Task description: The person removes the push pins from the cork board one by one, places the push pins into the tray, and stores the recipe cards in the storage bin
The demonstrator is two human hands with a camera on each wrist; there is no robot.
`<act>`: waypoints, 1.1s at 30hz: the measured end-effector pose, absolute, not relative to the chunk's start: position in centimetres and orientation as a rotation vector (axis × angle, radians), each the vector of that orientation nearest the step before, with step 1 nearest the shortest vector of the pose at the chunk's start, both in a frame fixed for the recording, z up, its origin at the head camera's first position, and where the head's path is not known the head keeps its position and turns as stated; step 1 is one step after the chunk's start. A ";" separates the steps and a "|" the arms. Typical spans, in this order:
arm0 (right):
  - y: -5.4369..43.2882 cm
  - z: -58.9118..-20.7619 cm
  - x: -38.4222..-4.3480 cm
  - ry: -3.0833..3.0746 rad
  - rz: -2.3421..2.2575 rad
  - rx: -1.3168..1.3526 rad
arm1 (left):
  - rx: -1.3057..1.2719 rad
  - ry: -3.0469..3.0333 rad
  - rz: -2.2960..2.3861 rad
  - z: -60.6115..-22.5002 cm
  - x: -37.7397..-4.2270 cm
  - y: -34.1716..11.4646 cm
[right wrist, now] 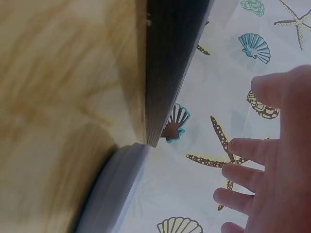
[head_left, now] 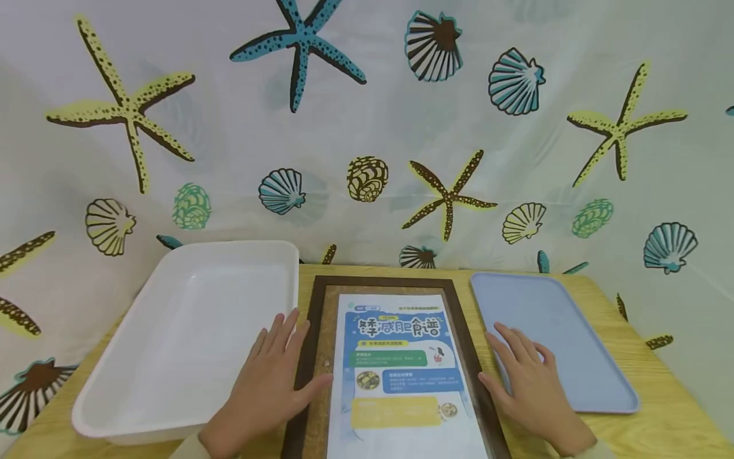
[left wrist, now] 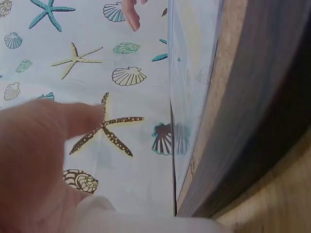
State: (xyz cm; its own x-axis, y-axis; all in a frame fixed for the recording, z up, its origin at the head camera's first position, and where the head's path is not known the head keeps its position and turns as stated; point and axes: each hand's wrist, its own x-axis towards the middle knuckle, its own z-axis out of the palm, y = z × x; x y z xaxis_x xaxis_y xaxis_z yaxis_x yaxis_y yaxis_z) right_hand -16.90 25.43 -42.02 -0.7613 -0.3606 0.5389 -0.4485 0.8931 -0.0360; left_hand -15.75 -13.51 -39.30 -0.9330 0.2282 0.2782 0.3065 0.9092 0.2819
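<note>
A dark-framed cork board (head_left: 321,357) lies on the table, bearing a printed sheet (head_left: 413,440) with blue, green and yellow blocks and Chinese text. My left hand (head_left: 266,376) is over the board's left side and the white tub's near right side, fingers extended, thumb toward the cork. My right hand (head_left: 530,386) hovers between the frame's right edge and the blue tray (head_left: 550,319), fingers spread and loosely bent. Neither hand holds anything. In the left wrist view the dark frame (left wrist: 257,97) rises at the right; in the right wrist view the frame (right wrist: 170,63) runs past the fingers (right wrist: 243,177).
A deep white tub (head_left: 189,331) stands at the left of the wooden table (head_left: 659,421). The shallow blue tray lies at the right. Behind hangs a pale curtain (head_left: 355,121) printed with starfish and shells, and it also flanks both sides.
</note>
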 end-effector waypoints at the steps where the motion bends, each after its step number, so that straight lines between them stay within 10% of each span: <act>1: 25.3 -42.0 -17.0 -2.520 0.235 0.584 | -0.409 -2.825 -0.492 -39.4 -15.8 -13.4; 33: 20.1 -39.6 -20.9 -2.734 0.547 0.672 | -0.607 -2.888 -0.397 -40.0 -17.0 -8.6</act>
State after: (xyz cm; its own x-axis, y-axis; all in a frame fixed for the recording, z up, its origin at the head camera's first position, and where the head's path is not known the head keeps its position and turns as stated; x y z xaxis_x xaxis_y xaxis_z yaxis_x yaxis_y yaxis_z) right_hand -20.92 20.08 -39.58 -0.8549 -0.3871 0.3453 -0.4902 0.8207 -0.2934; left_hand -17.01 -8.55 -40.03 -0.9041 0.3707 0.2124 0.4143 0.8822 0.2239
